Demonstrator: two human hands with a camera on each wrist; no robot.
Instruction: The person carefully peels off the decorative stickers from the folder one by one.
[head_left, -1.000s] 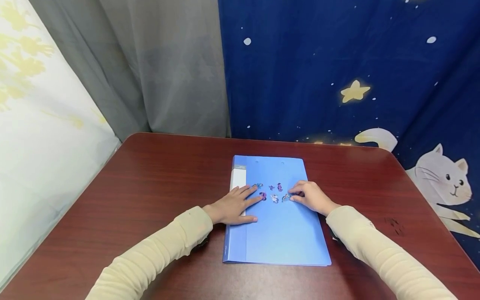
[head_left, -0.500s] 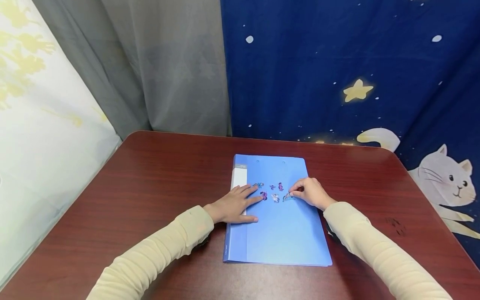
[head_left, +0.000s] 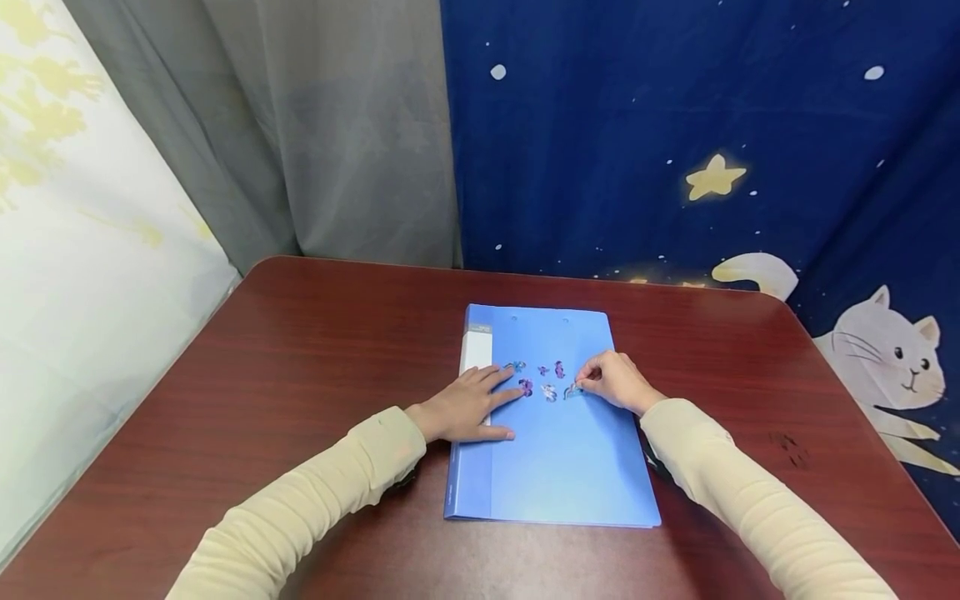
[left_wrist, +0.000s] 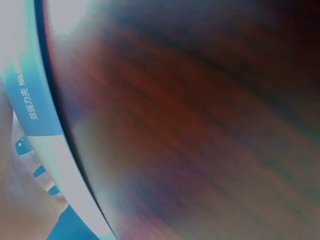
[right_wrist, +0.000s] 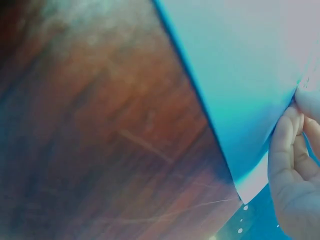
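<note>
A blue folder [head_left: 570,467] lies flat, bearing several small pony-like stickers. My left hand [head_left: 461,408] rests on its left side with fingers spread, fingertips touching a blue sticker [head_left: 520,366] and a purple sticker [head_left: 527,387]. Thumb and forefinger of my right hand [head_left: 621,381] pinch the right edge of a blue rainbow sticker [head_left: 569,392], whose edge is partly hidden by the fingertips. Between the hands are a white sticker [head_left: 549,392], a small purple sticker [head_left: 543,371] and a larger purple sticker [head_left: 559,369]. In the right wrist view, the right hand's fingers [right_wrist: 282,145] are curled over the cover.
The folder sits on a dark red-brown wooden table [head_left: 337,333]. A white label [head_left: 477,350] runs along the folder's spine side. Behind the table hang a grey curtain [head_left: 360,150] and a blue starry curtain [head_left: 585,167]. Dark marks [head_left: 787,448] show on the tabletop at right.
My right thumb and forefinger, slightly apart a second ago, have come together at the rainbow sticker's right edge. My left hand stays in place on the folder.
</note>
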